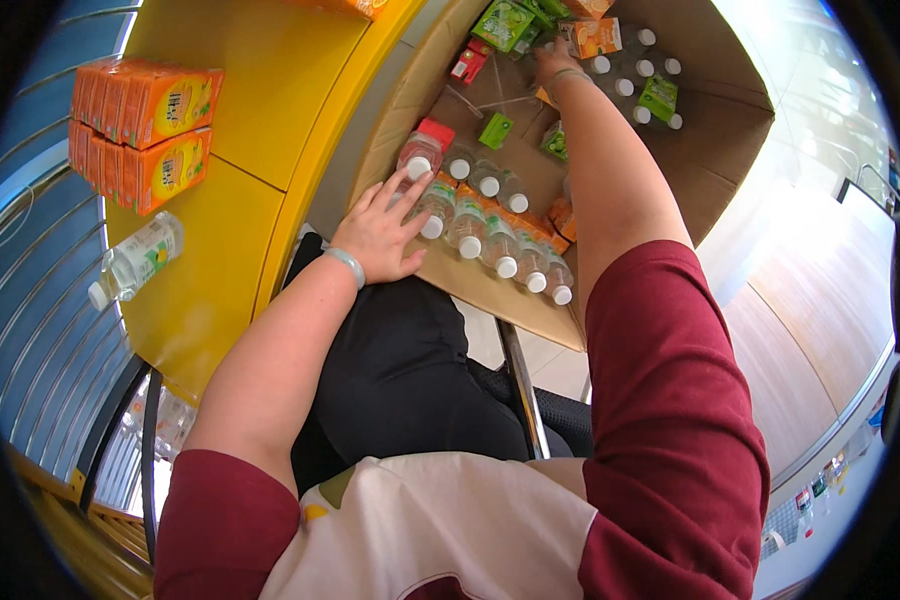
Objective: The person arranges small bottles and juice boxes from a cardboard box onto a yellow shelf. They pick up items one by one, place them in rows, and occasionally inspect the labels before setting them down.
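Observation:
My left hand (pixel 382 232) lies with its fingers spread over the near left edge of a large cardboard box (pixel 722 120). Its fingertips reach a bottle with a white cap and pinkish body (pixel 420 152). Deep in the box, my right hand (pixel 558 64) is down among juice cartons, between green cartons (pixel 505 24) and an orange carton (pixel 597 37). Its fingertips are partly hidden there, so what they hold, if anything, does not show. Clear bottles with white caps (pixel 500 250) stand in rows along the box's near side, beside orange cartons (pixel 562 216).
On the yellow table (pixel 245 90) at left sit wrapped packs of orange juice cartons (pixel 150 130). A clear bottle (pixel 138 258) lies on its side at the table's edge. More capped bottles (pixel 642 68) and a green carton (pixel 658 98) fill the box's far right.

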`<action>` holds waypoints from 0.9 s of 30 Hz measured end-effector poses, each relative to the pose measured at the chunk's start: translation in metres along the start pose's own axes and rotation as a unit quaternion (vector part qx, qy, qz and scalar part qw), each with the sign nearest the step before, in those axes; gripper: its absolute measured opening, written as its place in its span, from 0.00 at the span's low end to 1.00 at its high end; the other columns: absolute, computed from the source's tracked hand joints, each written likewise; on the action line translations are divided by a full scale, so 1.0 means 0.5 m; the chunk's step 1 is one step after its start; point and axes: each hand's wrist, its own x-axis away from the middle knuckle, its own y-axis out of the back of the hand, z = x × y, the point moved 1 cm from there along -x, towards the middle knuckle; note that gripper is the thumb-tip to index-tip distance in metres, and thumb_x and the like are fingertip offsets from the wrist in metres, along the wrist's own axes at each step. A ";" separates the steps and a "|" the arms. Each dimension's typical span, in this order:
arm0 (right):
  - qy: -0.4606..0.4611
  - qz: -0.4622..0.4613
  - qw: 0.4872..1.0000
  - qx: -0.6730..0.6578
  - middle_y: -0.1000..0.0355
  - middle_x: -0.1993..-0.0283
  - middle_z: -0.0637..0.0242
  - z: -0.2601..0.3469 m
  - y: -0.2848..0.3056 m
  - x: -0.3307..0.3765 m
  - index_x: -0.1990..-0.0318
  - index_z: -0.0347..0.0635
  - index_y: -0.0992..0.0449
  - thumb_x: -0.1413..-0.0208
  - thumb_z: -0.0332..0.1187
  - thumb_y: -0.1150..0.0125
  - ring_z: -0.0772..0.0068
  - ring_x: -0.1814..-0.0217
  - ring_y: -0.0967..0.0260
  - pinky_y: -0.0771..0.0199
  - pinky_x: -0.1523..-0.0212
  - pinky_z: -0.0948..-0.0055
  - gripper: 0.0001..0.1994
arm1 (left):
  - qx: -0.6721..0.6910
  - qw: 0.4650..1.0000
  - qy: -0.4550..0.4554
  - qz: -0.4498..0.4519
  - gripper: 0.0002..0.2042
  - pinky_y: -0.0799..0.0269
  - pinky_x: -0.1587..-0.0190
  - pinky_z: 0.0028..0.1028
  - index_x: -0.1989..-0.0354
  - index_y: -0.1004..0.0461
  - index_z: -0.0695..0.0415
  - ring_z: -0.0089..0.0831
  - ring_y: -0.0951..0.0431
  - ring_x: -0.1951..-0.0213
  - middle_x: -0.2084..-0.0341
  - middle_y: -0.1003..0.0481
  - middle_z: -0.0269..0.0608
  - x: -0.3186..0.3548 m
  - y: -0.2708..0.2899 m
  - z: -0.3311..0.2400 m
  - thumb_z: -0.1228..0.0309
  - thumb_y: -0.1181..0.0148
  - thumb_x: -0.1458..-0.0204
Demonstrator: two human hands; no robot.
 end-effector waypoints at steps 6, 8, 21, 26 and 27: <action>0.064 -0.144 0.987 0.038 0.46 0.42 0.61 -0.029 -0.033 0.036 0.53 0.59 0.32 0.50 0.28 0.50 0.52 0.54 0.35 0.28 0.59 0.60 0.16 | -0.011 1.000 -0.001 0.005 0.23 0.47 0.45 0.40 0.57 0.28 0.51 0.43 0.48 0.41 0.40 0.49 0.42 0.000 -0.003 0.001 0.56 0.45 0.64; 0.038 -0.185 0.981 -0.049 0.42 0.46 0.61 -0.035 -0.020 0.122 0.55 0.59 0.31 0.52 0.28 0.49 0.53 0.58 0.32 0.27 0.64 0.60 0.15 | -0.010 1.000 -0.003 0.003 0.23 0.47 0.45 0.40 0.57 0.28 0.51 0.43 0.48 0.41 0.40 0.49 0.42 0.000 -0.004 0.001 0.56 0.45 0.64; 0.004 -0.216 0.964 -0.156 0.40 0.60 0.57 -0.115 -0.198 0.419 0.59 0.45 0.32 0.58 0.30 0.44 0.55 0.70 0.32 0.28 0.73 0.63 0.15 | -0.011 1.000 -0.002 0.007 0.22 0.47 0.44 0.40 0.58 0.28 0.52 0.42 0.49 0.41 0.40 0.50 0.41 -0.003 0.001 -0.002 0.57 0.45 0.64; 0.064 -0.073 0.986 -0.132 0.41 0.59 0.55 -0.094 -0.271 0.448 0.64 0.43 0.34 0.59 0.28 0.43 0.52 0.68 0.31 0.27 0.71 0.61 0.12 | -0.013 1.000 -0.001 0.003 0.22 0.47 0.44 0.39 0.58 0.27 0.52 0.41 0.49 0.41 0.40 0.50 0.40 0.000 0.001 -0.001 0.57 0.44 0.65; 0.095 -0.059 0.985 -0.133 0.41 0.59 0.55 -0.095 -0.285 0.453 0.65 0.42 0.34 0.59 0.28 0.44 0.52 0.68 0.31 0.27 0.70 0.61 0.12 | -0.012 1.000 -0.004 0.000 0.22 0.47 0.44 0.39 0.59 0.27 0.52 0.41 0.49 0.41 0.40 0.50 0.40 -0.001 0.000 -0.002 0.57 0.44 0.65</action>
